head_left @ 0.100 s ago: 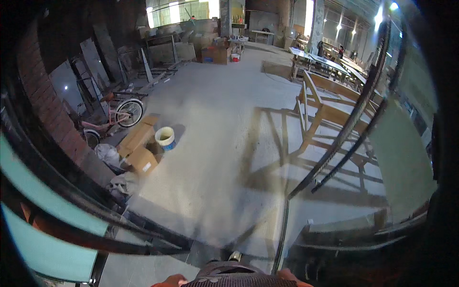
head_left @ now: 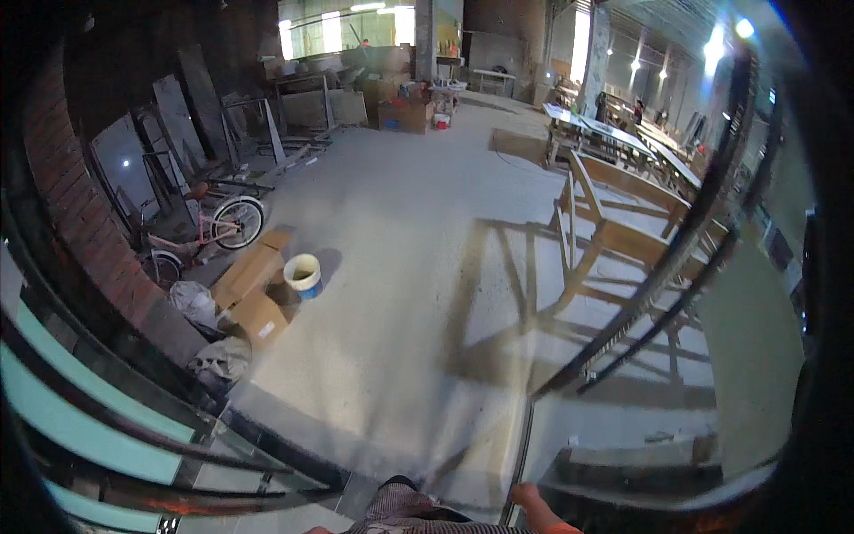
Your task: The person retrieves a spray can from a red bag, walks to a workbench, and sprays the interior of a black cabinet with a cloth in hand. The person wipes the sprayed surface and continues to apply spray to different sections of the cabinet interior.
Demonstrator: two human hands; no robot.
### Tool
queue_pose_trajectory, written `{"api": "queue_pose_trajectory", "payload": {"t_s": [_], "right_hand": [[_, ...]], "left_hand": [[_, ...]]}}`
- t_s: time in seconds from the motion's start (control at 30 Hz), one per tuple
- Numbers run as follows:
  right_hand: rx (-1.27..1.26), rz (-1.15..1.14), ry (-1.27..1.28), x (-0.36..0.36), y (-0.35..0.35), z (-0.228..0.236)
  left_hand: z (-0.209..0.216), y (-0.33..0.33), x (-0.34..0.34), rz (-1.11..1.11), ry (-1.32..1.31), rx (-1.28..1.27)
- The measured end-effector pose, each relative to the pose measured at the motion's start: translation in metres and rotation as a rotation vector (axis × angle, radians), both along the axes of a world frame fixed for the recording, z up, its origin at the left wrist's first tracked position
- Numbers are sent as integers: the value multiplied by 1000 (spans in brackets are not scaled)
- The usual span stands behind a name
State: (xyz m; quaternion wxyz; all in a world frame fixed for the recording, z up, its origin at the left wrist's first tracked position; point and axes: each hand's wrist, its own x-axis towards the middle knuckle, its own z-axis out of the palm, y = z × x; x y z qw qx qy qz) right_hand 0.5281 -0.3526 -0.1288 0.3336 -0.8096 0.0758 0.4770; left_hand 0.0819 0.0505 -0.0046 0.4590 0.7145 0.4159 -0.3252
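Note:
At the bottom of the head view, my right hand [head_left: 525,495] is up against the dark upright edge [head_left: 527,436] of a glass door panel. Its fingers are too small and foreshortened to show whether they grip that edge. Only a sliver of my left hand [head_left: 318,530] shows at the lower rim, its fingers out of sight. Between the hands, my patterned clothing and a dark shoe tip [head_left: 398,481] are visible at the doorway's threshold.
Beyond the doorway, a white bucket [head_left: 303,275], cardboard boxes [head_left: 250,271] and a pink bicycle [head_left: 213,227] stand left along a brick wall [head_left: 84,214]. A wooden frame [head_left: 614,233] stands right, before long worktables [head_left: 605,131]. Pale concrete floor [head_left: 391,267] stretches between.
My right hand has risen to the door's edge, while my left hand has sunk almost out of view. The bucket and boxes sit slightly lower and further left in view.

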Motion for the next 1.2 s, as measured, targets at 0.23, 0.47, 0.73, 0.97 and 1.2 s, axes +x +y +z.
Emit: {"api": "queue_pose_trajectory", "payload": {"t_s": [0.23, 0.47, 0.73, 0.97, 1.2], "right_hand": [[480, -216, -82, 173, 172, -49], [1, 157, 21, 289, 221, -114], [-18, -89, 128, 484, 346, -70], [89, -50, 75, 742, 496, -96], [833, -67, -66, 1042, 714, -127]], "left_hand": [[-63, 133, 205, 94, -60, 47], [-118, 321, 478, 51, -83, 63], [-138, 500, 796, -58, -141, 92], [-129, 614, 1021, -31, -138, 109], [-133, 694, 1178, 25, -106, 59]]}}
